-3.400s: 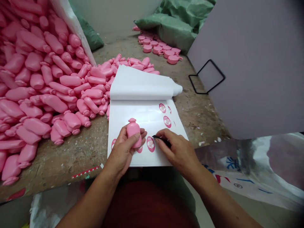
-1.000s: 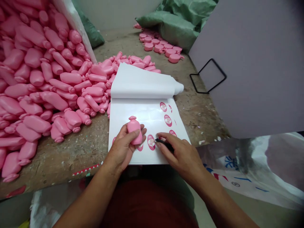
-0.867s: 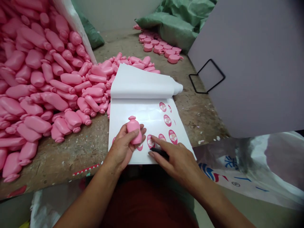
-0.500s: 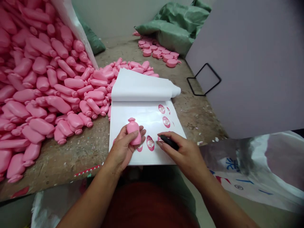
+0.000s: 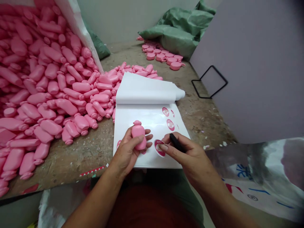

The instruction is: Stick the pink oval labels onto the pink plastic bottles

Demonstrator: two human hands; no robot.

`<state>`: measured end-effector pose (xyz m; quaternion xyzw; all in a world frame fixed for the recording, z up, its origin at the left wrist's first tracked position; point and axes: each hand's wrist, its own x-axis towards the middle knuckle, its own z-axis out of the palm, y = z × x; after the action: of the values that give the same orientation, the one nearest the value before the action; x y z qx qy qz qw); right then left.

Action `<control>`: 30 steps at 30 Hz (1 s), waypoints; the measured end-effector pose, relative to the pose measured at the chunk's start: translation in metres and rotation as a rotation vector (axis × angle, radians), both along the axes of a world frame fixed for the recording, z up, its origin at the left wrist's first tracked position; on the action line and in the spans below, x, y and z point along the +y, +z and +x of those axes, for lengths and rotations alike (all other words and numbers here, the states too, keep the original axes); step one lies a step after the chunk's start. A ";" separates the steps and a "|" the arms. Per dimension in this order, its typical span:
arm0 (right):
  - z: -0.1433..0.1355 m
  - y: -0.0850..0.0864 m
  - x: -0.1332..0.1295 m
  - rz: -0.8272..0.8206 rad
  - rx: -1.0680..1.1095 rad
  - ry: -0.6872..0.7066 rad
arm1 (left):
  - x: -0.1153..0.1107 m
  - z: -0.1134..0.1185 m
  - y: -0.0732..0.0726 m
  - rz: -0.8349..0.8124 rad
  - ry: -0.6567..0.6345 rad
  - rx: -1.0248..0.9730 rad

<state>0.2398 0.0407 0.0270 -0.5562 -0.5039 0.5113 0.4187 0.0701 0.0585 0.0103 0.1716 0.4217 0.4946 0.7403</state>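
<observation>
My left hand (image 5: 127, 152) holds a pink bottle (image 5: 138, 135) upright, thumb across its front and fingers spread behind it. In my right hand (image 5: 190, 152) is a black tool (image 5: 177, 143), tucked against the palm. Thumb and index finger of that hand pinch the edge of an oval red-and-white sticker (image 5: 159, 148), just right of the bottle. Both hands are over a white sticker sheet (image 5: 147, 114), whose upper pages are folded back (image 5: 144, 90). More oval stickers (image 5: 170, 124) remain on its right side; one at the left edge is partly covered by my left hand.
A large heap of pink bottles (image 5: 52, 91) spills from a white sack (image 5: 87, 34) at the left. Flat pink pieces (image 5: 156, 52) lie by a green sack (image 5: 178, 28) at the back. A black wire frame (image 5: 210, 81) stands by the grey panel (image 5: 256, 69) at the right.
My right thumb and index finger have taken hold of a sticker, which now sits closer to the bottle. The view has shifted slightly, moving the scene to the right.
</observation>
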 end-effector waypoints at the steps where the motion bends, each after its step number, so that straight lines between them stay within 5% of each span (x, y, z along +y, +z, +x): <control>1: -0.003 -0.001 0.001 0.004 0.018 -0.003 | -0.002 0.000 0.002 0.011 -0.018 -0.016; 11: -0.026 -0.001 0.003 -0.047 0.230 -0.053 | -0.016 0.014 0.008 -0.033 0.021 -0.184; 30: -0.030 -0.005 0.001 -0.037 0.125 -0.045 | -0.019 0.018 0.006 -0.040 0.113 -0.172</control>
<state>0.2102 0.0421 0.0223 -0.5419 -0.4548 0.5447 0.4503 0.0884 0.0393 0.0165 0.0897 0.3753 0.5400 0.7480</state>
